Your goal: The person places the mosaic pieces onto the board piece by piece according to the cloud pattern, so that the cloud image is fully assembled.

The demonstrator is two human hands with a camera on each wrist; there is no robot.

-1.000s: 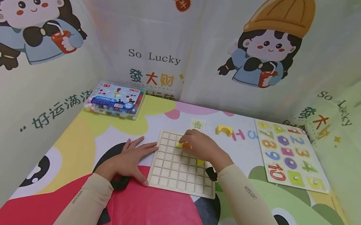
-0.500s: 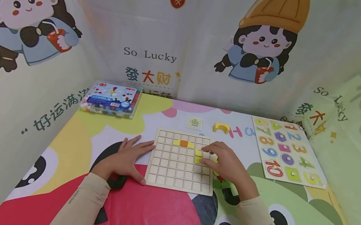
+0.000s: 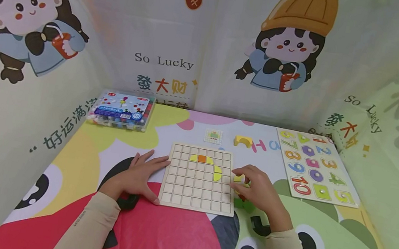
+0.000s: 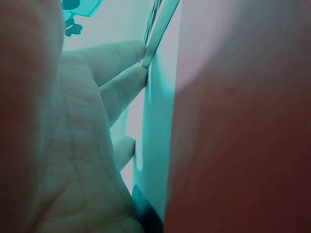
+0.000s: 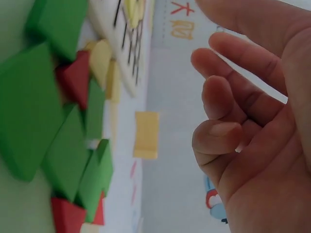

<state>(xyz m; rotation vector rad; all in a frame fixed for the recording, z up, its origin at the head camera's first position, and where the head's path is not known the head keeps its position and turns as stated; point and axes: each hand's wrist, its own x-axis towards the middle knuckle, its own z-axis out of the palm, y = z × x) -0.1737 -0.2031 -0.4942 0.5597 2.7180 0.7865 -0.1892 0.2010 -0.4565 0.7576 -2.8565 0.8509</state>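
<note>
The right hand [image 3: 257,192] has come off the wooden grid board [image 3: 196,178] and now hovers over the loose pile of blocks [image 5: 58,126] at the board's 3 o'clock edge, fingers loosely curled and grasping nothing, fingertips just over a small yellow block [image 3: 238,178]. Half a second ago that hand was on the board pressing down a yellow half-round piece [image 3: 217,173]; that piece now sits alone in the cells toward 3 o'clock, so it looks placed and let go. A second ago the hand was up at 12 o'clock, where the yellow-and-orange row [image 3: 202,158] lies seated. That makes two bits of the pattern down, and the reach suggests another block is being chosen (the tiny pattern card [image 3: 214,136] lies beyond the board at 12 o'clock). The left hand [image 3: 141,176] has not shifted: flat, fingers straight, pressed against the board's 9 o'clock edge.
</note>
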